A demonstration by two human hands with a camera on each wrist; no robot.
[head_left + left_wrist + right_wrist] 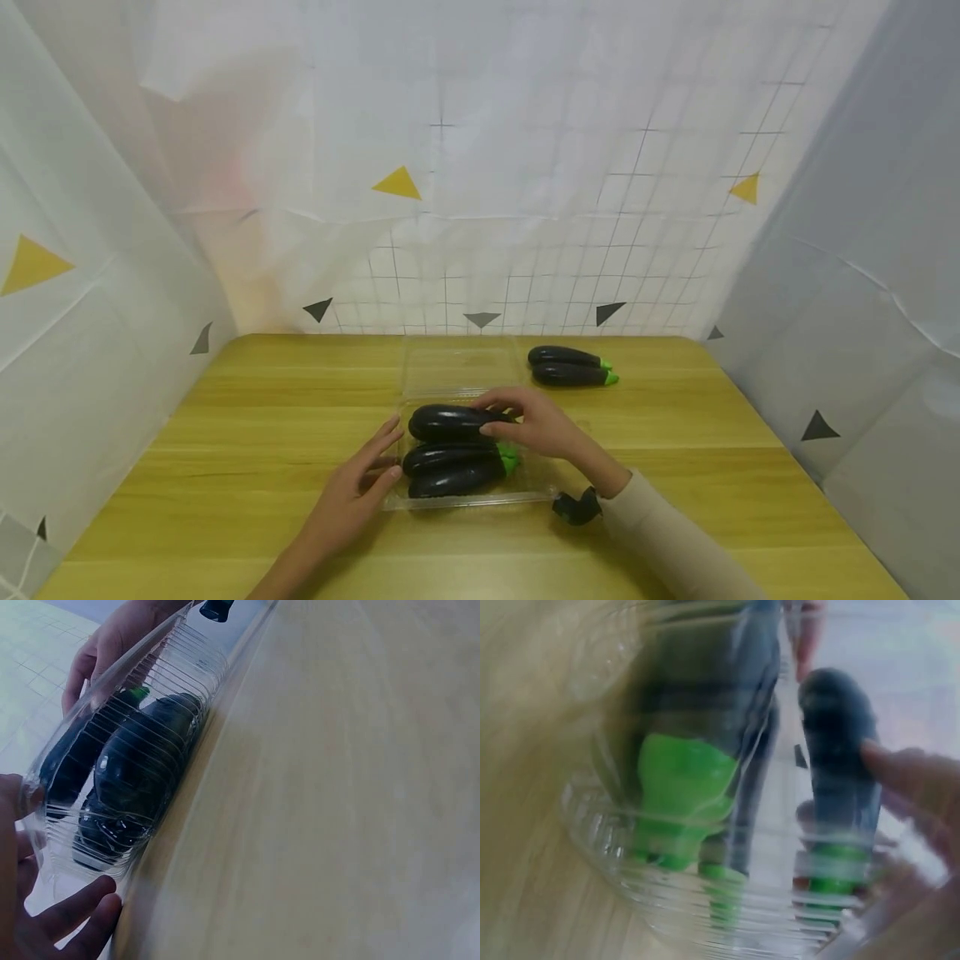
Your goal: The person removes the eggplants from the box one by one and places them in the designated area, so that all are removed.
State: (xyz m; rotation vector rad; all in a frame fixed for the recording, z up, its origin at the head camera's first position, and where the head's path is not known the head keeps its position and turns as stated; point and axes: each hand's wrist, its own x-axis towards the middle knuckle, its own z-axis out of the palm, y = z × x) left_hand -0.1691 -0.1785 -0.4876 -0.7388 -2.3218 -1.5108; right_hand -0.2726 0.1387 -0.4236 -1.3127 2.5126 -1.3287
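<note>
A clear plastic clamshell box lies on the table with several dark eggplants inside, green at their stem ends. My right hand grips the eggplant at the back of the box by its stem end. In the right wrist view the thumb lies on that eggplant's side. Two more eggplants lie side by side nearer the front. At the box's left side, my left hand has its fingers spread against the wall and holds no eggplant.
The box's clear lid lies folded back behind it. Two eggplants rest together on the wooden table, right of the lid. A small dark object shows beneath the right wrist. White sheets enclose the table's back and sides.
</note>
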